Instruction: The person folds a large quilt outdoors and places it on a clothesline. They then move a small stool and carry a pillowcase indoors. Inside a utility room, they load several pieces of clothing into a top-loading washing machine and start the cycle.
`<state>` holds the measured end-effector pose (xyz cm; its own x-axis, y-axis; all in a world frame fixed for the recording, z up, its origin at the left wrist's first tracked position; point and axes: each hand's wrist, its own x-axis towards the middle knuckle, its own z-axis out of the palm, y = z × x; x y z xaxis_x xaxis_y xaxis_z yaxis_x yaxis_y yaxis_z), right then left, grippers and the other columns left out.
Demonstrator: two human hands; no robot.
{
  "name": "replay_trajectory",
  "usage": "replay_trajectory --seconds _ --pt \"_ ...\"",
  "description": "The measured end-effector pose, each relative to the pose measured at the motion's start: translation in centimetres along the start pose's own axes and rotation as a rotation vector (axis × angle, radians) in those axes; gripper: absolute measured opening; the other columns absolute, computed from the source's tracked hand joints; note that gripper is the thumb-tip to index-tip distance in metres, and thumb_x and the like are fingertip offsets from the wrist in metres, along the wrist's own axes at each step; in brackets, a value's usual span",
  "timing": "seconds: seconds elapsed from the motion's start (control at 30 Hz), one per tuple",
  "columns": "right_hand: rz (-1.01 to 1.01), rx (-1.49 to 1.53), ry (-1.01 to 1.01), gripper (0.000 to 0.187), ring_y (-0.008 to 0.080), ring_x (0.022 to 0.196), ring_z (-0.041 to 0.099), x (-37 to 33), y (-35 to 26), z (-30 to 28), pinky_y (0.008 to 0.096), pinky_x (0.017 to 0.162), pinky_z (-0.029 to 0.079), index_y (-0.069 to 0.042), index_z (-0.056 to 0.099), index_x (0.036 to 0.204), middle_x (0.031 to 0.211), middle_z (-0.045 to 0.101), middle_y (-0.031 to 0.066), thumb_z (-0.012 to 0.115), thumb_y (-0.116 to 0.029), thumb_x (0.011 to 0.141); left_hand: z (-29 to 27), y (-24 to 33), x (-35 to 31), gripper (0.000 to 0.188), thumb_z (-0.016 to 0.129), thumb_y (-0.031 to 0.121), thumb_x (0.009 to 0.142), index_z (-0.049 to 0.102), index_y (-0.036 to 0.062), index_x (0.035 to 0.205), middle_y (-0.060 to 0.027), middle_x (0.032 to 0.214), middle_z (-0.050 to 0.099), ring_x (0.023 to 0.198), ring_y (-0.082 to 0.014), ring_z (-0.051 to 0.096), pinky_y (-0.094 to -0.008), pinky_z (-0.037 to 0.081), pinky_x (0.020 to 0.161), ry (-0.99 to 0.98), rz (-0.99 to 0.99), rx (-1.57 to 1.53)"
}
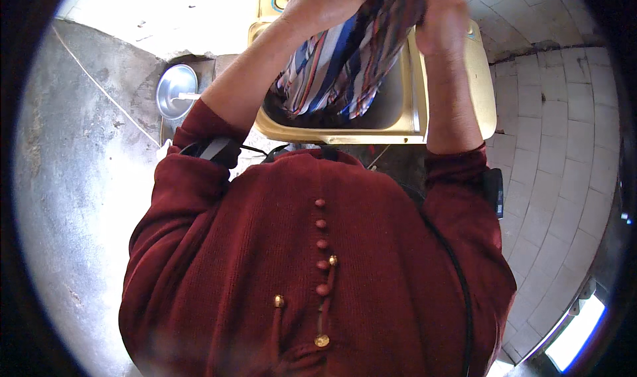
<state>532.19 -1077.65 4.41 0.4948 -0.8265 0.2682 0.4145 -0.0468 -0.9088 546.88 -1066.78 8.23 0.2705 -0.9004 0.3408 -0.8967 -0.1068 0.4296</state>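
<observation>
Striped cloth [342, 65] in blue, white, orange and black hangs in folds from my two raised hands. Its lower end dips into the dark tub of a yellowish washing machine [371, 139]. My left hand [325, 6] is closed on the cloth's upper left part, its fingertips partly hidden at the top of the view. On the other side my right hand [443, 17], slightly blurred, grips the upper right part. Whether the cloth is a garment or a plain piece of fabric cannot be told.
A control knob [283, 0] sits at the machine's far left corner. Left of my left forearm is a round silvery metal basin [177, 91]. A thin cord [99, 78] crosses the grey surface at left. Pale tiles [547, 138] cover the wall to the right.
</observation>
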Motion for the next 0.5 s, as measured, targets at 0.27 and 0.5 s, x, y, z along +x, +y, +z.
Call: replay_trajectory --seconds 0.27,0.5 --pt "0.160 -1.028 -0.152 0.033 0.0352 0.089 0.064 -9.2 11.2 -7.1 0.0418 0.080 0.050 0.000 0.065 0.094 0.092 0.067 0.0198 0.067 -0.030 0.079 2.0 -11.2 -6.2 0.045 0.065 0.038 0.081 0.063 0.0059 0.111 -0.0146 0.102 0.067 0.096 -0.0304 0.064 -0.0396 0.049 0.085 -0.391 -0.396 0.198" --pt "0.198 -0.951 -0.024 0.023 0.0337 0.080 0.065 -14.5 13.2 -8.3 0.0409 0.070 0.051 -0.001 0.066 0.086 0.083 0.067 0.0172 0.065 -0.023 0.084 0.0 -16.3 -3.8 0.030 0.060 0.035 0.085 0.068 0.0076 0.093 -0.0137 0.096 0.068 0.099 -0.0317 0.062 -0.0410 0.048 0.087 -0.213 -0.593 0.421"
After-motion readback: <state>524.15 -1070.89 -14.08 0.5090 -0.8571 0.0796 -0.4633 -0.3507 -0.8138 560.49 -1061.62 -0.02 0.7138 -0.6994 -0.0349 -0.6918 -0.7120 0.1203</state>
